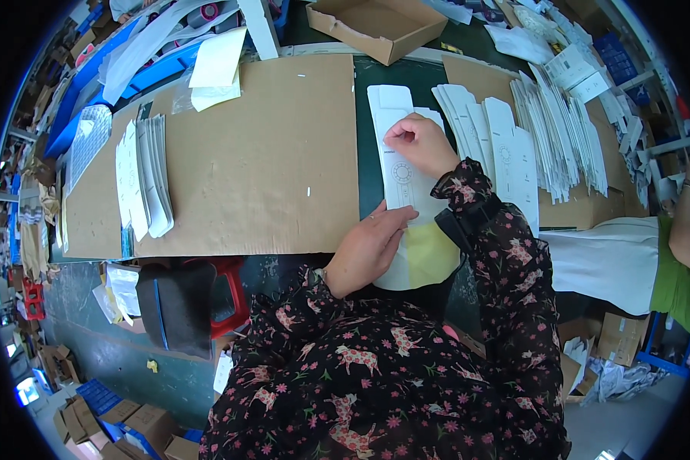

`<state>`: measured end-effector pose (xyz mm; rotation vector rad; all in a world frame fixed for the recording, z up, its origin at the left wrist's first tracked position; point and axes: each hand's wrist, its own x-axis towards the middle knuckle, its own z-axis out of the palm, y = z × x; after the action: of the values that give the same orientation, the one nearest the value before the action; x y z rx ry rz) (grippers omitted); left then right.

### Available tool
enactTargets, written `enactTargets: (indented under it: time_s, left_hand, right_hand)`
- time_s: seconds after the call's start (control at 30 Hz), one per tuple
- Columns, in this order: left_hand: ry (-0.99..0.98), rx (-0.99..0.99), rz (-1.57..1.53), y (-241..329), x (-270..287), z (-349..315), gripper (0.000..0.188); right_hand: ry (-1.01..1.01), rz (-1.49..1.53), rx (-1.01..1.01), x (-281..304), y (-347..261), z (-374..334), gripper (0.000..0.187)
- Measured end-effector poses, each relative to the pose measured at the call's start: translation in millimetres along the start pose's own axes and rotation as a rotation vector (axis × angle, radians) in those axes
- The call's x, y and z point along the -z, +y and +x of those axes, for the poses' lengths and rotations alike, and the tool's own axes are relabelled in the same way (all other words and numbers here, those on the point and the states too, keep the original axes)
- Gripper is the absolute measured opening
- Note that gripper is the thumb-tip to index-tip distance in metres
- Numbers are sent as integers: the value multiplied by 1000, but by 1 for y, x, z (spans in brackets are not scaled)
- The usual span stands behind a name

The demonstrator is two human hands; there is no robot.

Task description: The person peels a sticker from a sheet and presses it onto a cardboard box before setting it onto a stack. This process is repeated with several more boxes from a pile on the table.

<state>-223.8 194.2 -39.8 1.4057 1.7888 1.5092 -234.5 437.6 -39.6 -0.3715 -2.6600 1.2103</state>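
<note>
A flat, unfolded white carton [397,153] with a printed round figure lies in front of me, over another white piece. My left hand [369,249] holds its lower end, fingers bent over the edge. Above its upper part my right hand [425,147] is closed in a pinch; anything between the fingertips is too small to make out. A pale yellow and white sheet [435,254] sticks out below the carton, at the table's near edge. Just right of my right hand lie more flat white cartons [506,149], overlapping one another.
A thick row of flat white cartons [560,138] stands further right. Another small stack [144,180] rests at the left on brown cardboard [261,161]. An open cardboard tray [376,27] sits at the back. Below left is a red stool [230,295]; another person's arm [684,222] shows far right.
</note>
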Motion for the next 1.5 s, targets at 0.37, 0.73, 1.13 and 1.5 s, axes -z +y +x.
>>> enactTargets:
  time_s: [0.37,0.73,1.13,1.5]
  left_hand:
    - [18,-39,12,-2,-1,0,32]
    - [-22,24,-51,-2,2,-5,34]
    - [-4,81,-176,-3,10,-14,34]
    - [-6,152,-126,3,6,-23,32]
  right_hand:
    - [79,-257,-12,-12,-17,-2,13]
    - [86,160,-82,1,8,-4,15]
    - [370,-313,-229,18,-21,-169,29]
    - [605,386,-319,-14,-18,-178,33]
